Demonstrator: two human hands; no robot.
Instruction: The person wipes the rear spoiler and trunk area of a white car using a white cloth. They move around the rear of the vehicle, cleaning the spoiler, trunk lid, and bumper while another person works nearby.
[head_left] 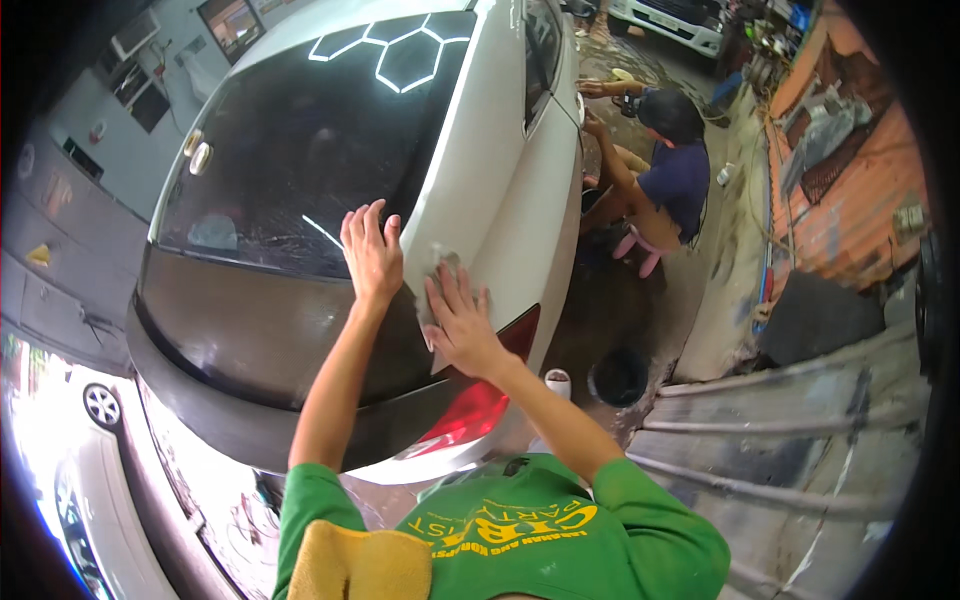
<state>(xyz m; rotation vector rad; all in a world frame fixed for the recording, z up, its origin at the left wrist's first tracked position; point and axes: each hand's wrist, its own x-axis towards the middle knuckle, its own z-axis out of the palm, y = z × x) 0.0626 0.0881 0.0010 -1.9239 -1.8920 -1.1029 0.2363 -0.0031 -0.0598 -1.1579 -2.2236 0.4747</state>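
White rear panel [515,240]: lay under the fingertips of the right hand [463,325] and just to the right of the left hand [374,255]; ran lengthwise away from the body, up toward the roof.
Red tail light [468,412]: showed on both sides of the right wrist, at the panel's near end.
Nearer hand: right, by contact; pointed up and slightly left, roughly along that long axis.
Right fingers: spread, laid nearly flat, with no visible hold on anything; could not tell whether something thin sat beneath.
Left fingers: raised, loosely parted, a little bent, gripping nothing visible, at the lower right corner of the dark rear window [290,150]; could not tell touching from hovering.
Grey patch [440,256]: marked the panel by the right fingertips.
Dark bucket [618,376]: stood on the floor, right of the car.
Co-worker [680,175]: sat low on a pink stool [649,262], arms reaching to the car's side.
White vehicle [685,30]: stood farthest off.
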